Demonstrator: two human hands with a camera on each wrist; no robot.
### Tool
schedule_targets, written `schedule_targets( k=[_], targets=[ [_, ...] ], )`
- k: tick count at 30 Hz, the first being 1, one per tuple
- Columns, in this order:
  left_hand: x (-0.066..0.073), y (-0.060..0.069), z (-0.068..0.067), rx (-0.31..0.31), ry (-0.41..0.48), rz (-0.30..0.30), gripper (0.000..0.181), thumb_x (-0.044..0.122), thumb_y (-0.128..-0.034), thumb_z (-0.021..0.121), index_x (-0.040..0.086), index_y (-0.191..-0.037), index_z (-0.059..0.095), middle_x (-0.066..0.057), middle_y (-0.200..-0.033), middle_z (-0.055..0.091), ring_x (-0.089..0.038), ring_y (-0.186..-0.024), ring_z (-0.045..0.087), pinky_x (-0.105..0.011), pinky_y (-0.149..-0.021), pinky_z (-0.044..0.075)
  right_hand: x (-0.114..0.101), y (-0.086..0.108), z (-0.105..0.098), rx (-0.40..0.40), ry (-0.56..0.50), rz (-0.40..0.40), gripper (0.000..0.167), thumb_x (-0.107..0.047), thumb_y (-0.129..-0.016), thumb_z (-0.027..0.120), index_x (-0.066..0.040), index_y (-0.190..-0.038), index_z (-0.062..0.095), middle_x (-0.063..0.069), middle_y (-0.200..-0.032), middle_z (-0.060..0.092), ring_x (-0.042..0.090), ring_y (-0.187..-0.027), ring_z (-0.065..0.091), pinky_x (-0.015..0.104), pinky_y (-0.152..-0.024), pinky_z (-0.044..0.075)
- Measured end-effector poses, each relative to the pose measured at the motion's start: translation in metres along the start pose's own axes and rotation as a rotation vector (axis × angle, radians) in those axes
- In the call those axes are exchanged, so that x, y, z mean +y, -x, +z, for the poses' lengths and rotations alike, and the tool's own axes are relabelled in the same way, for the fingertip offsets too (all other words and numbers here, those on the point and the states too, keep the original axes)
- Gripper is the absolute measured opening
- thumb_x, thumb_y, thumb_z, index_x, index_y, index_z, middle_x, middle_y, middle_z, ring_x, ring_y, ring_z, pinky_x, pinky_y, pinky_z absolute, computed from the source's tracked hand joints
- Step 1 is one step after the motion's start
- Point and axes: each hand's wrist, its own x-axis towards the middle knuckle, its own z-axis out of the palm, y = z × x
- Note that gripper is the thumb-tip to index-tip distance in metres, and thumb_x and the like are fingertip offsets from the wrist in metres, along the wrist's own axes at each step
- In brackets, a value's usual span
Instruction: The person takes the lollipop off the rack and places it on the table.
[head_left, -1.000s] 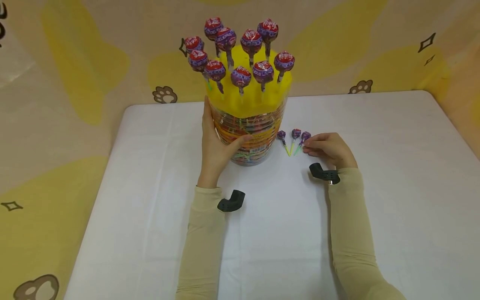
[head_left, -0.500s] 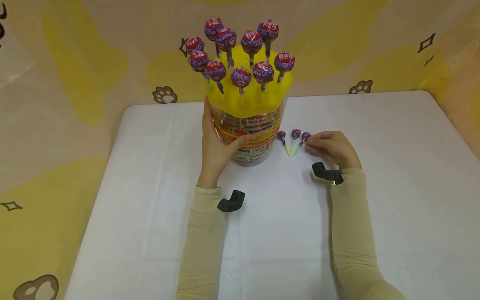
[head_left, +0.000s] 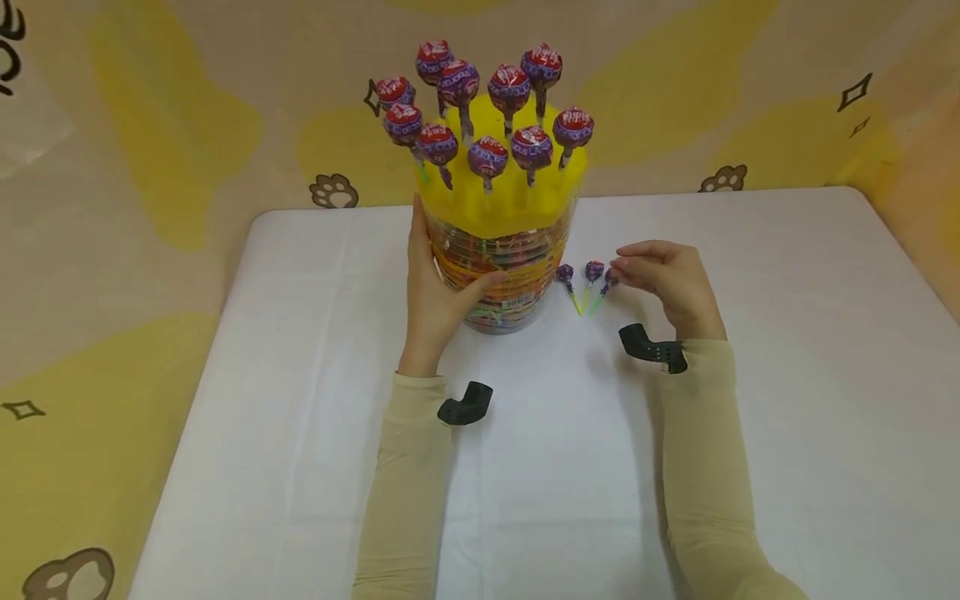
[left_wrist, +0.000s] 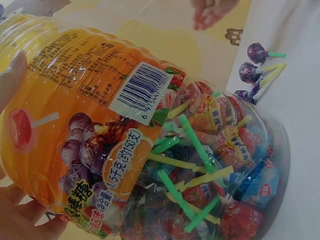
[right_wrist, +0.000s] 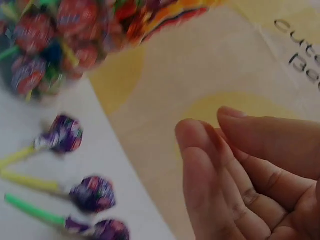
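A big clear candy jar (head_left: 517,279) full of wrapped lollipops stands on the table under a yellow top (head_left: 498,218). Several purple-and-red lollipops (head_left: 532,147) stick up from that top. My left hand (head_left: 438,304) grips the jar's left side, thumb across the front. Three lollipops lie right of the jar: a left one (head_left: 565,273), a middle one (head_left: 594,270) and a right one with a green stick (right_wrist: 37,209). Just above and right of the last hovers my right hand (head_left: 670,279), fingers loosely bent. In the right wrist view nothing is between its thumb and fingers.
A white cloth covers the table (head_left: 540,475). Behind it hangs a patterned backdrop (head_left: 675,100) with paw prints. Each wrist carries a black camera mount, one on the left (head_left: 467,404) and one on the right (head_left: 651,348).
My right hand has drawn away from the right lollipop, lifting and shifting slightly right. The left hand still holds the jar. The three lollipops lie as before; the head view shifted slightly.
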Motion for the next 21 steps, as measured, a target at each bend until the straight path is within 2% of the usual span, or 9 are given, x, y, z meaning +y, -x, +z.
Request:
schedule_targets(
  k=[2,7,13,17,21],
  targets=[
    [0.001,0.0,0.001,-0.003,0.005,-0.003,0.104,0.02,-0.0804,0.077,0.013,-0.152,0.001,-0.003,-0.156,0.012,-0.012,-0.141,0.014,-0.036,-0.116,0.016,-0.007,0.004,0.005,0.011,-0.031,-0.057,0.007,0.0,-0.085,0.067,0.0,-0.092,0.07,0.005,-0.082,0.07,0.015,-0.073,0.069,0.024,-0.071,0.056],
    [0.001,0.001,0.001,-0.001,-0.007,-0.016,0.105,0.022,-0.0805,0.076,0.014,-0.152,0.001,-0.002,-0.157,0.012,-0.012,-0.141,0.014,-0.036,-0.116,0.016,-0.023,0.015,0.018,0.039,-0.077,-0.183,0.008,-0.002,-0.083,0.07,0.0,-0.091,0.071,0.005,-0.081,0.07,0.016,-0.073,0.069,0.022,-0.072,0.056],
    [0.001,-0.001,-0.001,0.001,-0.016,-0.018,0.105,0.023,-0.0806,0.076,0.015,-0.152,0.001,-0.003,-0.157,0.012,-0.013,-0.142,0.014,-0.038,-0.115,0.016,-0.042,0.028,0.032,0.081,-0.083,-0.289,0.014,-0.005,-0.082,0.072,0.002,-0.094,0.071,0.008,-0.085,0.07,0.02,-0.076,0.068,0.024,-0.073,0.056],
    [0.0,-0.001,-0.001,0.005,-0.021,0.002,0.105,0.021,-0.0798,0.077,0.013,-0.152,0.001,-0.004,-0.157,0.012,-0.014,-0.142,0.014,-0.038,-0.116,0.016,-0.053,0.035,0.043,0.105,-0.095,-0.36,0.019,-0.007,-0.082,0.073,0.003,-0.098,0.07,0.011,-0.091,0.069,0.022,-0.081,0.068,0.025,-0.074,0.056],
    [-0.001,0.0,0.0,0.002,-0.019,-0.011,0.106,0.022,-0.0794,0.078,0.014,-0.152,0.001,-0.003,-0.157,0.012,-0.014,-0.141,0.015,-0.038,-0.116,0.016,-0.062,0.042,0.052,0.121,-0.135,-0.423,0.021,-0.005,-0.082,0.073,0.006,-0.1,0.069,0.014,-0.095,0.069,0.024,-0.083,0.068,0.027,-0.075,0.056]
  ],
)
